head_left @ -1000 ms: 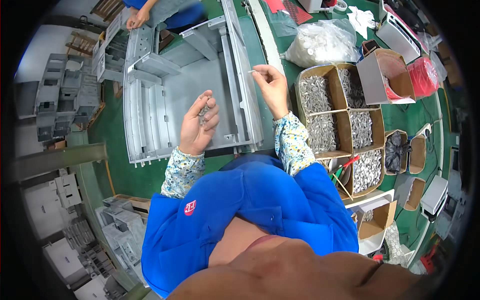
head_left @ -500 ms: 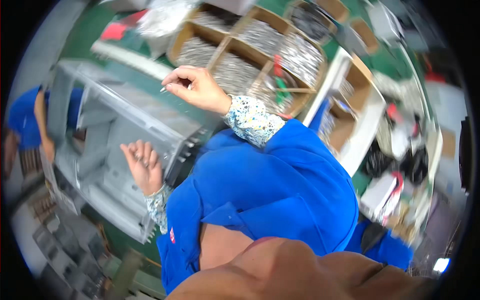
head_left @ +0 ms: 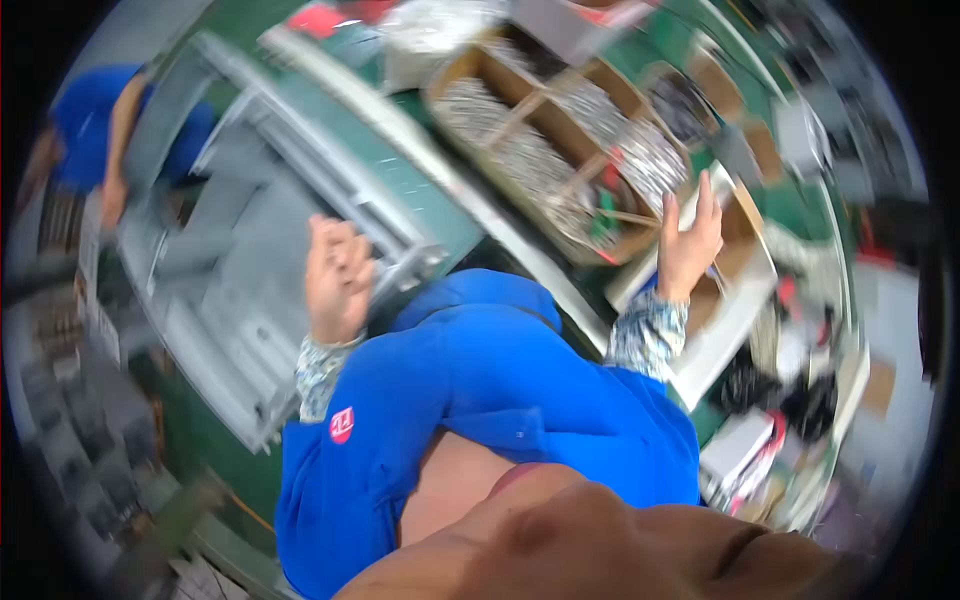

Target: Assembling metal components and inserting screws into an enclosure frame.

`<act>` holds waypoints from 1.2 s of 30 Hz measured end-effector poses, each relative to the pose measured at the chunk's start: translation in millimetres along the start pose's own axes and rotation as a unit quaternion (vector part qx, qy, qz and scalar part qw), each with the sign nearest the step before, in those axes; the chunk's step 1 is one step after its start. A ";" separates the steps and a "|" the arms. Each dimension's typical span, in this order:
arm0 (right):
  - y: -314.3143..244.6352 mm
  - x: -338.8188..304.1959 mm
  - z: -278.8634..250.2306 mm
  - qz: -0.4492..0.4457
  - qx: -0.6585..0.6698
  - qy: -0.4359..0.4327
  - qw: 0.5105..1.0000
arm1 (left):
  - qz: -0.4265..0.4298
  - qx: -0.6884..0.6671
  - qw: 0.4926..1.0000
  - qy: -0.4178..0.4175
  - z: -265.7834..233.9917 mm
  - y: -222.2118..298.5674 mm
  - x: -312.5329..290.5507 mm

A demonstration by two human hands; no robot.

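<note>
Head view: red lettered badge [head_left: 342, 425] on blue jacket [head_left: 480, 385]; hands [head_left: 338, 280] [head_left: 689, 250] apart.

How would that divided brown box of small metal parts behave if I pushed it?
The divided brown box would probably feel heavy, since many small silvery pieces lie in it. Its broad footprint suggests sliding rather than tipping. Those pieces look loose, so they might shift or rattle.

Grey metal cabinet [head_left: 265, 235], open side up, lies L of divided cardbd box [head_left: 515, 119] w/ small silvery parts [head_left: 535, 152].
</note>
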State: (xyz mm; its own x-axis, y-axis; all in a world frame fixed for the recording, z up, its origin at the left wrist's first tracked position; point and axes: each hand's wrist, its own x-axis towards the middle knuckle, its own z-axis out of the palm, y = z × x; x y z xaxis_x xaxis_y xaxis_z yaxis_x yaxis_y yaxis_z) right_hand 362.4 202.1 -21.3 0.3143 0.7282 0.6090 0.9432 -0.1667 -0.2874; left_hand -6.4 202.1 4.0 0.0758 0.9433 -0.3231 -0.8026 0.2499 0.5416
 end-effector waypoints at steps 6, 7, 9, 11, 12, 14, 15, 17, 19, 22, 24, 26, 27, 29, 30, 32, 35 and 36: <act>-191.6 -6.0 21.1 -0.288 0.520 -0.280 0.754 | 0.129 0.166 0.978 0.001 3.7 -12.9 -15.1; -211.0 -9.5 24.6 -0.298 0.560 -0.278 0.721 | 0.155 0.202 0.967 -0.001 4.0 -13.8 -16.0; -234.9 -15.4 38.4 -0.310 0.617 -0.329 0.644 | 0.173 0.235 0.954 0.070 7.5 -12.0 -19.5; -244.5 -13.7 46.9 -0.318 0.633 -0.336 0.621 | 0.183 0.261 0.937 0.144 5.4 -9.4 -20.6; -248.1 -12.1 51.7 -0.321 0.641 -0.338 0.610 | 0.178 0.261 0.939 0.133 0.2 -7.8 -19.9; -253.8 -6.9 67.0 -0.237 0.676 -0.354 0.601 | 0.169 0.260 0.942 0.130 -4.7 -1.9 -15.3; -257.4 -3.2 77.1 -0.153 0.700 -0.363 0.595 | 0.111 0.119 0.983 0.086 -6.3 5.5 -8.3; -260.6 7.7 118.4 -0.043 0.676 -0.376 0.632 | 0.054 -0.024 0.997 0.046 -4.6 16.6 0.2; -264.8 5.4 156.1 0.052 0.667 -0.443 0.597 | 0.080 -0.043 0.989 0.115 -4.9 28.3 6.4; -268.8 -6.4 170.8 0.050 0.672 -0.462 0.576 | 0.099 -0.017 0.991 0.088 -4.9 40.3 18.3; -268.9 -8.1 174.2 0.069 0.693 -0.492 0.522 | 0.106 0.007 0.992 0.062 -5.0 43.3 28.5; -269.3 -5.2 174.1 0.071 0.696 -0.506 0.505 | 0.100 0.027 0.991 0.082 -7.1 39.5 38.2; -269.5 -4.4 174.0 0.071 0.697 -0.518 0.491 | 0.095 0.045 0.990 0.098 -8.3 36.9 42.4; -269.3 -6.1 177.3 0.083 0.700 -0.518 0.486 | 0.087 0.029 0.992 0.088 -9.4 33.9 50.2; -269.5 -6.6 178.2 0.093 0.702 -0.518 0.481 | 0.084 0.019 0.993 0.086 -10.5 32.4 54.0; -270.2 -5.5 177.9 0.100 0.705 -0.516 0.476 | 0.079 0.005 0.994 0.072 -18.2 32.7 58.3; -269.4 -5.1 177.9 0.097 0.703 -0.519 0.477 | 0.095 -0.004 0.994 0.063 -28.8 35.6 58.8; -269.0 -4.7 178.3 0.088 0.697 -0.522 0.484 | 0.099 -0.006 0.993 0.062 -30.8 37.9 58.6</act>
State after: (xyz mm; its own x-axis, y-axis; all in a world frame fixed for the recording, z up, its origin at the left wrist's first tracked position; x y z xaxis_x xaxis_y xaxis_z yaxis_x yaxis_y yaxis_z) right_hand 88.0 362.1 -78.6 -0.5358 0.8442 -0.0121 -0.3055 -0.2072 -0.9294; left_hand -50.6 260.1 -18.3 -0.1577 0.9392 -0.3051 -0.8016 0.0587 0.5950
